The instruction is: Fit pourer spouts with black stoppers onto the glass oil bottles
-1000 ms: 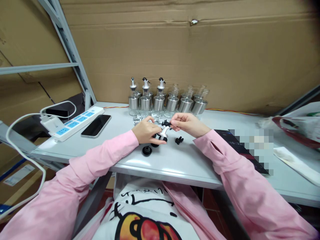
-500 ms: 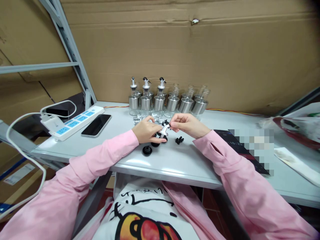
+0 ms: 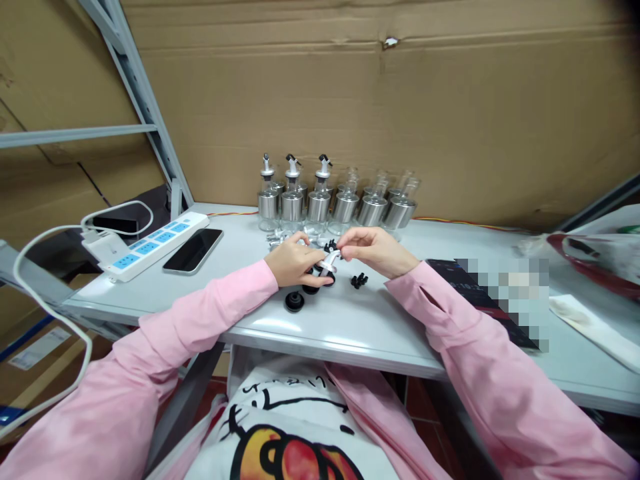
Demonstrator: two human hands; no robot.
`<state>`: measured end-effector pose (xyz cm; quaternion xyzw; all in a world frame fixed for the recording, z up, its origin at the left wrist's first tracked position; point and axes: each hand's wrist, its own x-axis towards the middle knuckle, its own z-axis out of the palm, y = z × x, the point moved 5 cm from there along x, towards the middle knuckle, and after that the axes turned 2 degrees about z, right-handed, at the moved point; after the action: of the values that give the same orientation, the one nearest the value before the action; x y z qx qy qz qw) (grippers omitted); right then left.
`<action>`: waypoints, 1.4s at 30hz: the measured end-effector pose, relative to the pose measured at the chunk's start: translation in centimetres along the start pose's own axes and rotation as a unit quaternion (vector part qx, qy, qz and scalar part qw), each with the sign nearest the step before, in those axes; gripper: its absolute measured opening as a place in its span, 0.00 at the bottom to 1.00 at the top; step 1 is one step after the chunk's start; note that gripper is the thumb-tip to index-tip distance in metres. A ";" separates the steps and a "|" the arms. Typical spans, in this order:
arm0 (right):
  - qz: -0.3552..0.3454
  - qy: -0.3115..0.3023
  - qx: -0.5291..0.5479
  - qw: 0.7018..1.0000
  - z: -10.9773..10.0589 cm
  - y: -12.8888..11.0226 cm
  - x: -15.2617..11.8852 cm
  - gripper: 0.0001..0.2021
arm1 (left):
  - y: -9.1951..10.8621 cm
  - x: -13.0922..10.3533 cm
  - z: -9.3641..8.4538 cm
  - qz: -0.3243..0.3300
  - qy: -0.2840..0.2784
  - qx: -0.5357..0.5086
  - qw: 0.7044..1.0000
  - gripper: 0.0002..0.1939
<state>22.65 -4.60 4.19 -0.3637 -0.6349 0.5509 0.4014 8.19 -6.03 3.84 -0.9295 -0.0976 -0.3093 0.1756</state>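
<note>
My left hand (image 3: pixel 299 262) grips a silver pourer spout (image 3: pixel 329 262) between thumb and fingers, low over the table. At the tip of the spout, the fingers of my right hand (image 3: pixel 373 250) are pinched together; whatever they hold is too small to make out. Black round stoppers (image 3: pixel 295 301) lie below and beside my left hand, some partly covered by it. Small black caps (image 3: pixel 359 281) form a little pile under my right hand, and more black pieces (image 3: pixel 331 246) lie between the hands. Loose silver spouts (image 3: pixel 277 238) rest behind my left hand.
Glass bottles with steel bands (image 3: pixel 373 211) stand in rows at the back, three of them topped with pourers. A phone (image 3: pixel 193 251) and a white power strip (image 3: pixel 159 247) lie at left. To the right are a dark pixelated screen (image 3: pixel 470 287) and a plastic bag (image 3: pixel 600 257).
My right fingers have shifted very slightly at the spout's tip. My left hand keeps its grip on the spout.
</note>
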 end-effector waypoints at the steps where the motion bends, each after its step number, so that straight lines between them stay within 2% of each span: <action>1: 0.014 -0.013 0.029 0.999 0.3 0.2 -0.1 0.16 | 0.0 0.0 -0.1 0.003 0.010 0.004 1.000 0.23; 4: 0.067 -0.073 0.104 0.990 1.3 0.7 -0.3 0.19 | 0.1 0.1 -0.6 0.013 0.039 0.016 0.999 0.24; 7: 0.093 -0.107 0.143 0.980 1.9 1.0 -0.4 0.20 | 0.1 0.0 -0.5 0.009 0.035 0.019 0.999 0.26; 13: 0.091 -0.121 0.146 0.978 2.0 1.0 -0.4 0.17 | -0.1 -0.1 0.0 -0.006 0.006 0.004 1.000 0.26; 20: 0.046 -0.166 0.156 0.972 2.3 0.5 -0.6 0.14 | 0.3 0.0 -0.3 0.018 0.035 0.023 0.999 0.27; 22: 0.043 -0.173 0.151 0.972 2.4 0.4 -0.7 0.13 | 0.3 0.1 -0.2 0.017 0.028 0.019 0.999 0.27; 28: 0.041 -0.126 0.120 0.984 1.9 0.8 -0.3 0.16 | -0.3 0.0 0.1 -0.013 0.004 -0.013 1.000 0.30; 33: 0.026 -0.044 0.102 0.994 1.4 1.0 0.4 0.16 | -1.2 -0.2 0.0 -0.051 -0.035 -0.061 0.996 0.33; 38: 0.031 0.006 0.141 0.990 0.3 0.7 0.5 0.14 | -2.0 -0.3 -0.7 -0.090 -0.062 -0.049 0.993 0.21; 42: 0.125 -0.016 0.117 0.985 0.3 1.4 0.2 0.12 | -2.1 -0.3 -0.7 -0.092 -0.093 -0.040 0.991 0.16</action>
<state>22.35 -4.37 2.82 -0.3822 -0.5221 0.6728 0.3587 6.97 -4.36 4.71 -0.9475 -0.1863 -0.2401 0.0996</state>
